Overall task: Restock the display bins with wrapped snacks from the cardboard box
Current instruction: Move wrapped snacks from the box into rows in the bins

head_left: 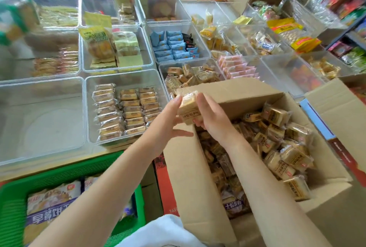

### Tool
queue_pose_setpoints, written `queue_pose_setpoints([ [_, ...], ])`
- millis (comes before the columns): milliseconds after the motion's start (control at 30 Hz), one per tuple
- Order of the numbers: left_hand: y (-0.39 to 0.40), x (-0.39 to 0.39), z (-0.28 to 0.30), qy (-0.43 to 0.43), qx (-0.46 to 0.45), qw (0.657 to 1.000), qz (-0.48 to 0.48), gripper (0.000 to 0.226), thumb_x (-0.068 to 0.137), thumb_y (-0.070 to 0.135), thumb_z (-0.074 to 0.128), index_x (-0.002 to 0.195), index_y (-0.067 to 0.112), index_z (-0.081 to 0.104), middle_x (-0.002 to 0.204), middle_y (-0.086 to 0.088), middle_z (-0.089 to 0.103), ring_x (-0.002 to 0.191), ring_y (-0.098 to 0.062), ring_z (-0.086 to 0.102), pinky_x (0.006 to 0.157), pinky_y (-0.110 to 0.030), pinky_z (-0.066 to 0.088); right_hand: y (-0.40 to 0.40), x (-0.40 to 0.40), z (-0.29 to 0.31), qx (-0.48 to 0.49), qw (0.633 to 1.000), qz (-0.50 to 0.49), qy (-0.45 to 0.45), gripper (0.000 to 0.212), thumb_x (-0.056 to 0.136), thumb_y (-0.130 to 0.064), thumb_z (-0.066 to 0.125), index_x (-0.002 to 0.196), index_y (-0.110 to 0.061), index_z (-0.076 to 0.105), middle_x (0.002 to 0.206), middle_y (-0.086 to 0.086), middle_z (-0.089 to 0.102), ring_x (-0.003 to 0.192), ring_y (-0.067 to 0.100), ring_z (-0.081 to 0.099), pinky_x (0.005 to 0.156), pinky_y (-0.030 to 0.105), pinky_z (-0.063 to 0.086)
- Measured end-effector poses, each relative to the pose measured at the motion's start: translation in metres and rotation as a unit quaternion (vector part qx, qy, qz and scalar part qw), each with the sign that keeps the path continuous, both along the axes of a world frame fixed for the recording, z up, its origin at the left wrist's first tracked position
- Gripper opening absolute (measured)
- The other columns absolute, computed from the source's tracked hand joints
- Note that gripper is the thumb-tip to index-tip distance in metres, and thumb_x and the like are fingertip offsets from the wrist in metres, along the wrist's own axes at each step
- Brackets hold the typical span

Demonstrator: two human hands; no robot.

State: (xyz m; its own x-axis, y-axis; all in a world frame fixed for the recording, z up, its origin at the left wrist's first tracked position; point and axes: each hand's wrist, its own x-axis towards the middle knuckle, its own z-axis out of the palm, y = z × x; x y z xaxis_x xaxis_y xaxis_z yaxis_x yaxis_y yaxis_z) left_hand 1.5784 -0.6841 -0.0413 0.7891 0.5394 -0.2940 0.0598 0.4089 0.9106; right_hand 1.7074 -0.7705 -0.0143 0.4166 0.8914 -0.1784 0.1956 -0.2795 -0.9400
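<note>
The right hand (210, 117) grips a stack of wrapped snacks (188, 108) from the right side, its fingers curled under the lower packet. The left hand (170, 118) supports the same stack from the left: the index finger lies straight along the stack's side, and the remaining fingers are extended and spread below it, pointing toward the box. The stack is held just above the near-left corner of the cardboard box (190, 177), over the box's left wall edge.

The box stands open, its flaps folded outward on the left, far and right sides. Loose wrapped snacks of the same kind fill its interior from the middle to the right wall.

Immediately left of the held stack sits a clear display bin (126, 77) holding three rows of matching packets; the rows occupy the near and middle portion, and the strip along the far wall is bare. Its right rim lies close to the left hand. Left of that bin, touching it rim to rim, is a second clear bin (42, 122) with a bare floor.

Beyond the box's far flap, a bin of jumbled brown packets (190, 76) abuts the flap edge. A green basket (59, 175) with large biscuit bags sits beneath the left forearm, below the bin shelf's front edge.
</note>
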Motion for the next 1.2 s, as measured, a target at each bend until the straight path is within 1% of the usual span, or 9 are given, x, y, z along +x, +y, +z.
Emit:
queue_pose_setpoints([
  [100, 0.026, -0.023, 0.0, -0.026, -0.097, 0.994, 0.053, 0.042, 0.104, 0.044, 0.043, 0.124, 0.014, 0.064, 0.105, -0.012, 0.07, 0.094, -0.027, 0.069, 0.077, -0.038, 0.059, 0.029, -0.017, -0.002, 0.004, 0.995, 0.07, -0.066, 0.044, 0.095, -0.06, 0.048, 0.119, -0.025, 0.059, 0.112, 0.006, 0.062, 0.087, 0.013, 0.065, 0.069, 0.023, 0.053],
  [200, 0.054, -0.052, -0.02, -0.043, -0.154, 0.983, 0.085, 0.041, 0.102, 0.031, 0.042, 0.126, 0.004, 0.062, 0.106, -0.016, 0.065, 0.088, -0.025, 0.068, 0.09, -0.049, 0.058, 0.06, -0.027, -0.012, -0.022, 0.984, 0.118, -0.129, 0.02, 0.095, -0.034, 0.067, 0.114, -0.032, 0.06, 0.108, -0.005, 0.061, 0.091, 0.013, 0.065, 0.078, 0.031, 0.057],
  [333, 0.087, -0.082, -0.063, 0.102, 0.006, 0.981, 0.163, 0.048, 0.094, 0.048, 0.047, 0.127, 0.016, 0.061, 0.121, -0.011, 0.067, 0.106, -0.024, 0.066, 0.088, -0.04, 0.057, 0.106, -0.039, -0.037, -0.044, 0.962, 0.144, -0.23, 0.025, 0.092, -0.029, 0.07, 0.116, -0.027, 0.063, 0.113, -0.004, 0.059, 0.103, 0.015, 0.059, 0.093, 0.037, 0.052],
  [400, 0.1, -0.099, -0.098, 0.276, 0.207, 0.924, 0.164, 0.053, 0.096, 0.052, 0.044, 0.139, 0.021, 0.051, 0.141, -0.011, 0.055, 0.125, -0.023, 0.055, 0.102, -0.045, 0.049, 0.131, -0.042, -0.055, -0.072, 0.942, 0.133, -0.3, 0.028, 0.094, -0.026, 0.068, 0.121, -0.025, 0.062, 0.116, -0.001, 0.054, 0.103, 0.016, 0.057, 0.092, 0.034, 0.05],
  [467, 0.1, -0.118, -0.136, 0.426, 0.351, 0.831, 0.074, 0.063, 0.101, 0.052, 0.041, 0.154, 0.018, 0.034, 0.162, -0.008, 0.029, 0.15, -0.024, 0.025, 0.123, -0.049, 0.021, 0.154, -0.045, -0.08, -0.12, 0.915, 0.142, -0.359, 0.028, 0.095, -0.023, 0.065, 0.123, -0.024, 0.059, 0.118, 0.001, 0.049, 0.1, 0.02, 0.058, 0.085, 0.033, 0.05],
  [600, 0.074, -0.141, -0.174, 0.514, 0.487, 0.7, -0.088, 0.079, 0.1, 0.064, 0.029, 0.161, 0.021, 0.003, 0.169, -0.006, 0.0, 0.155, -0.025, -0.012, 0.124, -0.047, -0.012, 0.175, -0.063, -0.141, -0.24, 0.871, 0.19, -0.384, 0.033, 0.098, -0.023, 0.06, 0.13, -0.024, 0.056, 0.133, 0.007, 0.04, 0.101, 0.026, 0.059, 0.084, 0.038, 0.054],
  [767, 0.078, -0.138, -0.179, 0.518, 0.476, 0.707, -0.076, 0.083, 0.098, 0.063, 0.034, 0.161, 0.022, -0.001, 0.169, -0.009, -0.004, 0.154, -0.028, -0.016, 0.123, -0.046, -0.016, 0.176, -0.084, -0.18, -0.316, 0.85, 0.28, -0.316, 0.059, 0.102, -0.036, 0.041, 0.158, -0.022, 0.027, 0.163, 0.012, 0.021, 0.147, 0.034, 0.028, 0.117, 0.046, 0.032],
  [1067, 0.079, -0.138, -0.176, 0.523, 0.473, 0.704, -0.085, 0.087, 0.093, 0.058, 0.048, 0.161, 0.025, 0.005, 0.169, -0.009, 0.001, 0.155, -0.028, -0.012, 0.123, -0.047, -0.015, 0.152, -0.072, -0.167, -0.328, 0.871, 0.271, -0.247, 0.064, 0.098, -0.055, 0.045, 0.156, -0.047, 0.02, 0.169, 0.0, 0.0, 0.15, 0.038, 0.021, 0.117, 0.049, 0.028],
  [1200, 0.089, -0.132, -0.156, 0.513, 0.419, 0.743, -0.095, 0.076, 0.095, 0.05, 0.054, 0.159, 0.024, 0.022, 0.166, -0.008, 0.018, 0.155, -0.027, 0.01, 0.125, -0.046, 0.003, 0.141, -0.085, -0.138, -0.324, 0.847, 0.286, -0.309, 0.062, 0.103, -0.047, 0.041, 0.159, -0.036, 0.016, 0.167, 0.011, 0.01, 0.151, 0.042, 0.012, 0.122, 0.053, 0.01],
])
